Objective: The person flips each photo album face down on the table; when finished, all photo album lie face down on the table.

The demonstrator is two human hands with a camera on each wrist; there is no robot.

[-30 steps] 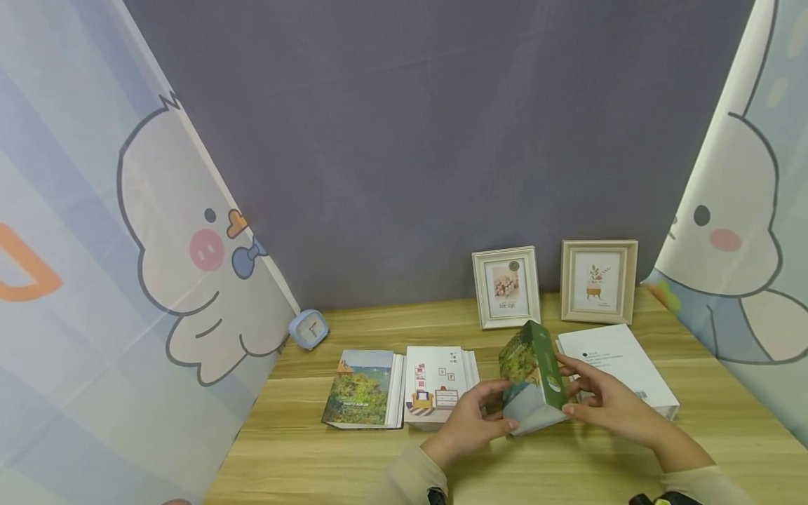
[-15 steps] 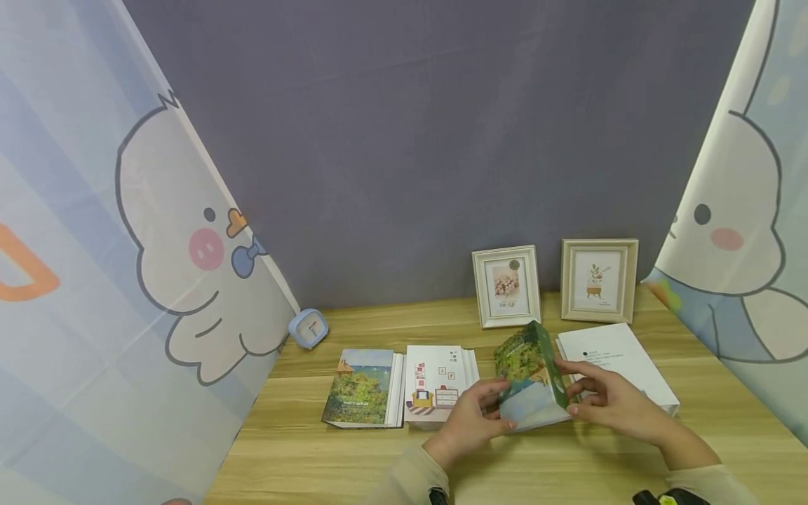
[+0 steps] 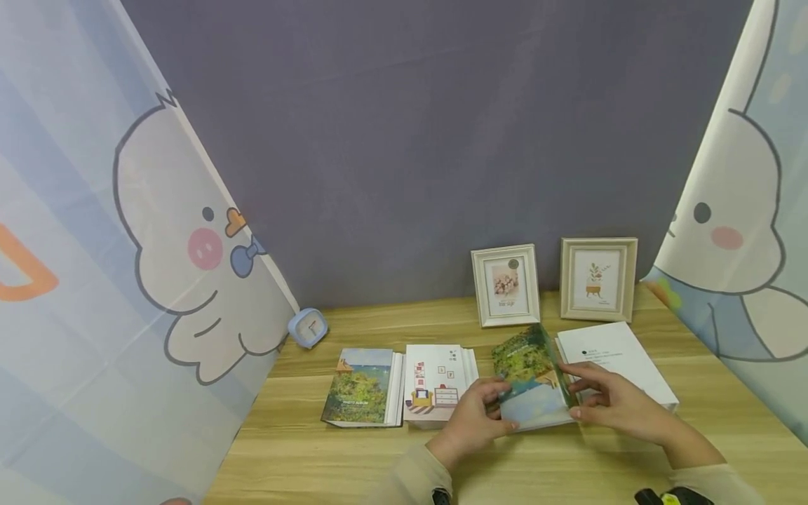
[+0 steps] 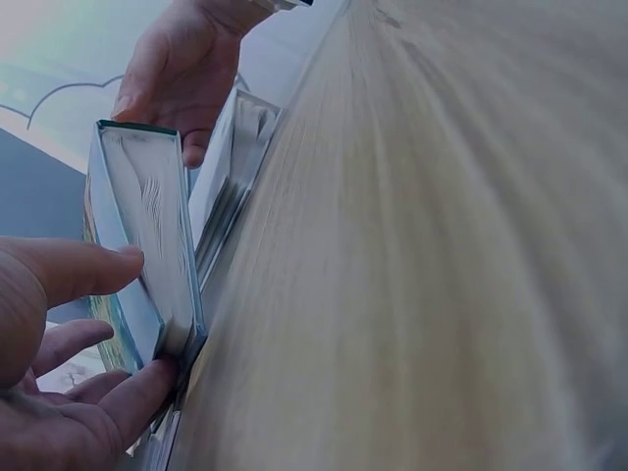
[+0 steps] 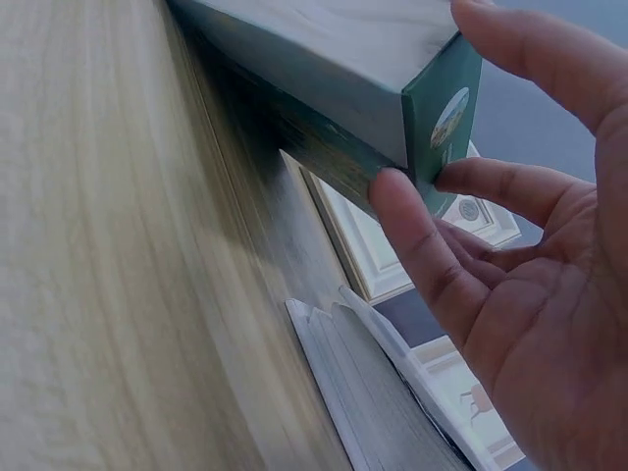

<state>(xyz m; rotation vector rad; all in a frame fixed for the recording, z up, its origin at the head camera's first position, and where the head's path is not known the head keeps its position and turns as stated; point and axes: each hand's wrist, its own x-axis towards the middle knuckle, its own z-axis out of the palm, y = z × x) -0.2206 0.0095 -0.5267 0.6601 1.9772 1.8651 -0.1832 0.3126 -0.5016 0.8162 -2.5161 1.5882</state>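
Observation:
Both hands hold a thick photo album (image 3: 529, 379) with a painted garden cover and dark green spine (image 5: 446, 123). It lies slightly tilted, cover up, its right side raised a little over the table. My left hand (image 3: 472, 421) grips the page-edge side, thumb near the front corner and fingers (image 4: 147, 392) at the underside. At the spine side, my right hand (image 3: 615, 403) pinches the album between thumb and fingertips. Beside the right hand lies a white album (image 3: 615, 358). Left of the held album are an album with a room drawing (image 3: 435, 379) and another garden-cover album (image 3: 358, 386).
Two picture frames stand at the back: one with a flower picture (image 3: 506, 285), one with a potted plant picture (image 3: 598, 279). A small blue clock (image 3: 308, 327) sits at the back left. A grey curtain (image 3: 404, 154) closes off the wood-grain table (image 3: 328, 463) behind.
The album has been lowered from a steep tilt, its spine turning down to the right until the front cover faces up. Both hands have kept hold of it, the right shifting slightly right.

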